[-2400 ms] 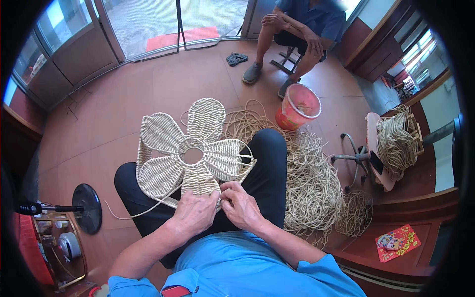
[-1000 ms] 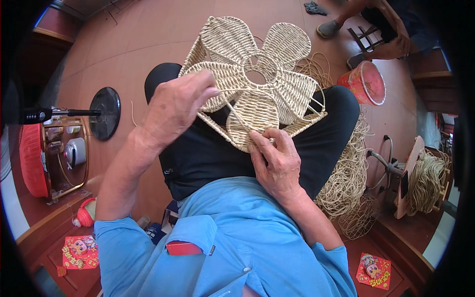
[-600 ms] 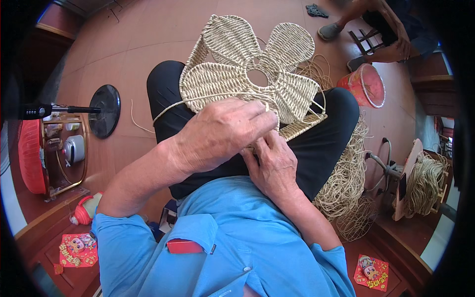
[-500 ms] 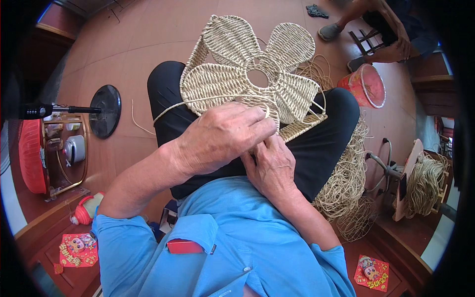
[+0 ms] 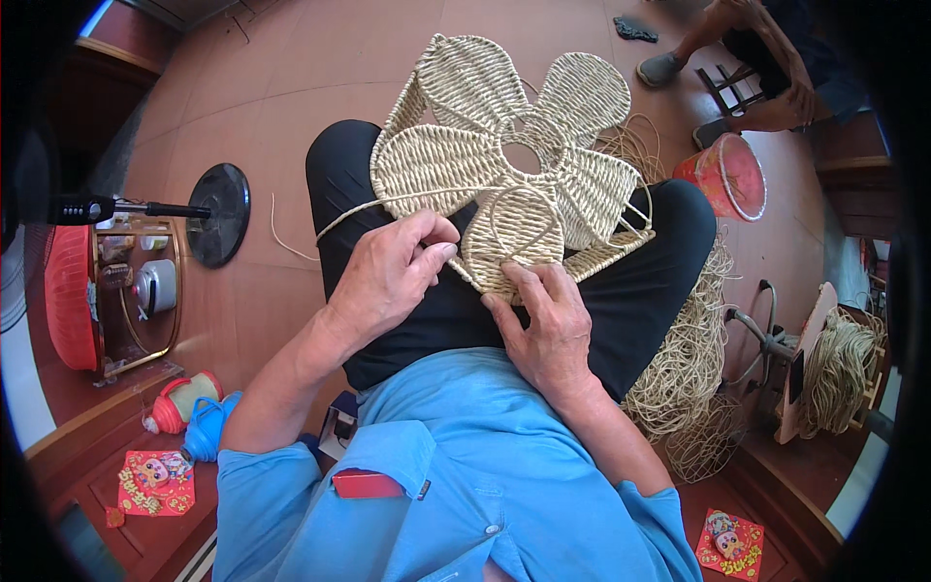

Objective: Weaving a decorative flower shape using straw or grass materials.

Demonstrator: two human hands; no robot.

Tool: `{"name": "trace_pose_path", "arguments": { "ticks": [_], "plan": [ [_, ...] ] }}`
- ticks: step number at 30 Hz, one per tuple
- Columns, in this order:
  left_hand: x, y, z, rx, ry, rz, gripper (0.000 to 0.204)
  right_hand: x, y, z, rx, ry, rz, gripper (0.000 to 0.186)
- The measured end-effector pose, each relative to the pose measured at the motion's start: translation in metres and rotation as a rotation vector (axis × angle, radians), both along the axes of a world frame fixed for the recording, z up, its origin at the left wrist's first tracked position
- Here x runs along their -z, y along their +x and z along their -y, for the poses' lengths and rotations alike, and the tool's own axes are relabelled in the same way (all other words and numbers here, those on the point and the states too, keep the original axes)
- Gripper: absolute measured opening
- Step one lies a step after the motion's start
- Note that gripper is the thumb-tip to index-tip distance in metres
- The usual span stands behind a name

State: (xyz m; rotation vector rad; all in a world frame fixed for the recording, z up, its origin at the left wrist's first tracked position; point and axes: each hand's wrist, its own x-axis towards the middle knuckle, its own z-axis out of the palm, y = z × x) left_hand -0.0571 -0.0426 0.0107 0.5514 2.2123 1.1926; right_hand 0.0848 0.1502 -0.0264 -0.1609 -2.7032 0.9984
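A woven straw-cord flower [image 5: 398, 175] with several broad petals and a round hole in its centre rests across my lap. My right hand [image 5: 551, 320] grips the lower edge of its nearest petal [image 5: 509, 233], thumb below and fingers on the weave. My left hand [image 5: 388, 272] is beside that petal's left edge, thumb and forefinger drawn together; whatever is between them is too small to make out. A loose strand of cord [image 5: 388, 201] crosses from my left knee over the left petal and forms a loop on the nearest petal.
A large heap of cord [image 5: 684, 359] lies right of my leg, near a wheeled stand with a cord bundle [image 5: 839, 364]. A red bucket [image 5: 727, 179] and a seated person [image 5: 776, 68] are far right. A round black fan base [image 5: 218, 215] stands left.
My left hand has pulled back left and down, away from my right hand, uncovering the nearest petal and the cord loop. The view has shifted slightly; a blue bottle now shows at lower left.
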Motion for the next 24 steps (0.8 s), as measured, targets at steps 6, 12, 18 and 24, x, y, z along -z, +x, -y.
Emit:
{"name": "trace_pose_path", "arguments": {
  "ticks": [6, 12, 18, 24],
  "plan": [
    [0.001, -0.002, -0.007, 0.022, 0.000, 0.147, 0.039, -0.013, -0.007, -0.002, -0.016, 0.072, 0.136, 0.039],
    [0.014, -0.017, -0.020, 0.097, 0.248, 0.688, 0.051, -0.008, -0.012, -0.002, -0.039, 0.164, 0.156, 0.040],
    [0.022, -0.015, -0.043, -0.057, 0.334, 0.851, 0.051, -0.001, -0.007, -0.008, 0.001, 0.037, 0.042, 0.032],
    [0.023, -0.022, -0.045, 0.007, 0.192, 0.846, 0.041, 0.003, -0.005, -0.003, 0.015, -0.025, -0.053, 0.022]
  ]
}}
